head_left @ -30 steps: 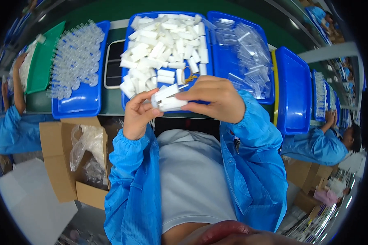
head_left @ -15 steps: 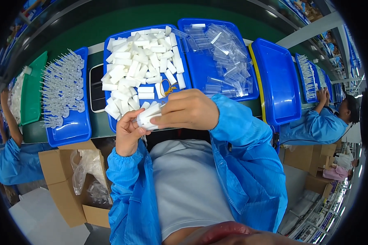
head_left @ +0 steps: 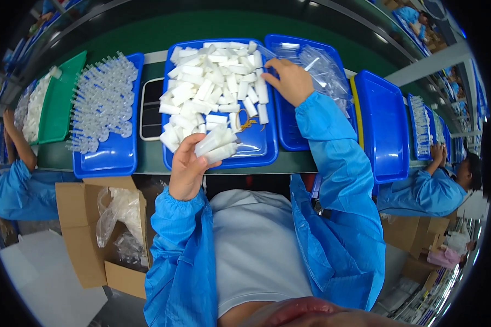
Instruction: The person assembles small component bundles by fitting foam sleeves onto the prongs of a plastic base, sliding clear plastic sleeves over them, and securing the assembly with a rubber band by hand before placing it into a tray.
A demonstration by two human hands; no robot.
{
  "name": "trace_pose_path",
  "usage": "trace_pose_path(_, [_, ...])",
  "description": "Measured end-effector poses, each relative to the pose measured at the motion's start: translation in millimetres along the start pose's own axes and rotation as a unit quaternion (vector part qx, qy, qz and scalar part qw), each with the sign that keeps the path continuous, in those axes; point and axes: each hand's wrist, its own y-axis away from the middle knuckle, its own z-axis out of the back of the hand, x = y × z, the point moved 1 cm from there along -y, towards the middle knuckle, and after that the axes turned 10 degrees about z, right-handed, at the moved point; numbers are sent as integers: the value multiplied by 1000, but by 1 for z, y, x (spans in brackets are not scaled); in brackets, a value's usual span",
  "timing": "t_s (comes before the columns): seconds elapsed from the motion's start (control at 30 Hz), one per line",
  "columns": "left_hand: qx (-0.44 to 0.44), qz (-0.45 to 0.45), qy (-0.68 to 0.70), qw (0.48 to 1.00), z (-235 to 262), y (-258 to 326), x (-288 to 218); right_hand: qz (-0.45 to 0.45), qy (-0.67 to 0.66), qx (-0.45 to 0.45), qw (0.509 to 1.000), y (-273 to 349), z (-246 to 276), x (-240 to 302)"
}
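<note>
My left hand (head_left: pixel 187 169) is closed around a bundle of several white, block-like pieces (head_left: pixel 219 146), held above the front edge of a blue tray (head_left: pixel 251 159). In that tray lies a heap of similar white pieces (head_left: pixel 202 87). My right hand (head_left: pixel 292 80) is over the boundary between this tray and a second blue tray (head_left: pixel 292 128) holding clear plastic pieces (head_left: pixel 324 71). Its thumb and forefinger point left and stand apart, with nothing visible between them; the other fingers are partly hidden. Yellow-brown rubber bands (head_left: pixel 249 123) lie beside the white pieces.
To the left are a black flat device (head_left: pixel 151 109), a blue tray of translucent stemmed parts (head_left: pixel 101 103) and a green tray (head_left: pixel 63 109). Stacked blue trays (head_left: pixel 387 125) stand right. A cardboard box (head_left: pixel 82 234) is below left. Co-workers sit at both sides.
My right hand has left the bundle and moved up and right to the clear-piece tray. My left hand keeps the bundle, now tilted differently. The whole view has shifted slightly.
</note>
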Motion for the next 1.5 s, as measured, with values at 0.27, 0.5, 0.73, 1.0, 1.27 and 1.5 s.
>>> trace_pose_path(0.27, [-18, -42, -15, 999, -2, 2, -6, -11, 35, -31, 999, 3, 24, 17])
trace_pose_path(0.5, [-34, -66, -40, 996, -3, 0, -8, 189, -349, -30, 918, 34, 96, 77])
trace_pose_path(0.73, [-10, -78, -47, 996, -11, -1, -8, 257, -374, -6, 891, 42, 86, 105])
trace_pose_path(1.0, [10, -119, -136, 984, -18, -5, -8, 251, -370, -3, 895, 42, 84, 115])
trace_pose_path(1.27, [-17, -124, -207, 970, -24, -7, -11, 151, -452, -54, 878, 44, 75, 127])
trace_pose_path(1.5, [-42, -117, -168, 978, -21, -6, -9, 151, -425, -11, 893, 47, 74, 113])
